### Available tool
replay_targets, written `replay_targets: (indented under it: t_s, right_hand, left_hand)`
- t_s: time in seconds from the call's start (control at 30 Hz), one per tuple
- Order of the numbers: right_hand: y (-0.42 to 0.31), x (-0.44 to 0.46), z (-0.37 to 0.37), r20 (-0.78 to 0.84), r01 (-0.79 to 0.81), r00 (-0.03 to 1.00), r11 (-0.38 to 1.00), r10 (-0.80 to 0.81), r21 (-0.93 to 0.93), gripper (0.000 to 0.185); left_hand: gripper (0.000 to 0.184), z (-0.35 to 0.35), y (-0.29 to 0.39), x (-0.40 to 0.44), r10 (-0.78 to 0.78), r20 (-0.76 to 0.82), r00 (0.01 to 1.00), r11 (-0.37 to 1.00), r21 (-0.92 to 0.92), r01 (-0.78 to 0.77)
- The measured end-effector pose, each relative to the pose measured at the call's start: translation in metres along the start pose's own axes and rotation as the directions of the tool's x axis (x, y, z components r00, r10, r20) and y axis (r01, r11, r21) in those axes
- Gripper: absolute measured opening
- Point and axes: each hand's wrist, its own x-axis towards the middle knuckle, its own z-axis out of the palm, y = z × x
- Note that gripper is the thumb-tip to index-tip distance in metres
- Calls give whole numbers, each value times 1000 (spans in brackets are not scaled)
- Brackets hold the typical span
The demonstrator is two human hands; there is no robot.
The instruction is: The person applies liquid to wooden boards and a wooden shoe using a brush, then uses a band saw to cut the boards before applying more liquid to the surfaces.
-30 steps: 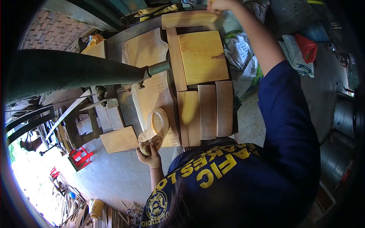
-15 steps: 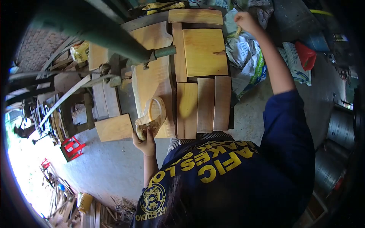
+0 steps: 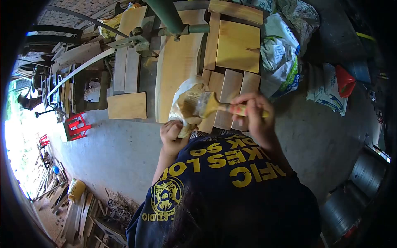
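Note:
My left hand grips the near edge of a pale, stained container, tilted in front of my chest. My right hand is closed round the handle of a paintbrush, whose bristles are at the container's opening. Behind them lie wooden boards: a long, wide one, a yellowish square one and narrow ones side by side. Part of the narrow boards is hidden by the brush and my right hand.
A green metal arm reaches over the boards from the top. White sacks lie to their right, with a red bag farther out. A red stool stands at the left, near a loose board.
My right hand has come down from the upper right with the brush, over to the container. My left hand now holds the container tilted. The view has shifted, moving the boards and metal arm.

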Motion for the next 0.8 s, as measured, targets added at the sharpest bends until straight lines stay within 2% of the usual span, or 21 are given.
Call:
replay_targets:
  t_s: [0.03,0.07,0.1,0.17,0.2,0.27,0.33,0.4,0.47,0.63,0.67,0.73,0.8]
  right_hand:
    - [2,-2,9,-26,-2,1000,999,1,-43,23]
    - [-2,-3,18,-79,-136,987,990,139,36,17]
    - [2,-4,17,-21,-88,996,988,86,-129,17]
    - [12,-8,12,69,56,997,922,-32,-383,14]
    - [11,-10,11,70,60,997,923,-36,-379,14]
    - [9,-13,10,151,386,921,792,-358,-473,12]
    - [13,-17,13,131,347,937,818,-324,-458,14]
    - [27,-22,12,181,250,966,845,-184,-473,17]
    - [33,-30,12,214,263,958,883,-191,-390,18]
    - [40,-47,4,192,171,977,889,-96,-425,13]
    - [40,-50,3,200,178,975,888,-100,-424,13]
    - [39,-56,0,211,-103,959,928,188,-359,16]
    - [40,-60,0,201,-76,967,933,155,-351,16]
  left_hand:
    - [29,2,4,-2,33,61,998,999,14,-34]
    - [29,4,8,-3,38,62,997,999,14,-39]
    - [29,6,13,-3,87,92,992,996,-32,-84]
    - [31,10,20,-7,160,130,978,985,-88,-149]
    - [31,11,23,-8,162,131,978,985,-84,-152]
    - [32,12,29,-9,213,179,960,973,-131,-192]
    - [33,13,35,-14,213,194,958,973,-135,-189]
    - [31,17,44,-18,184,180,966,974,-167,-154]
    - [30,22,47,-29,174,180,968,979,-135,-151]
    - [29,23,61,-43,71,220,973,997,-43,-63]
    - [30,24,60,-43,50,220,974,995,-90,-31]
    - [30,25,59,-41,38,212,976,990,-137,-8]
    - [31,24,58,-38,145,271,952,963,-259,-73]
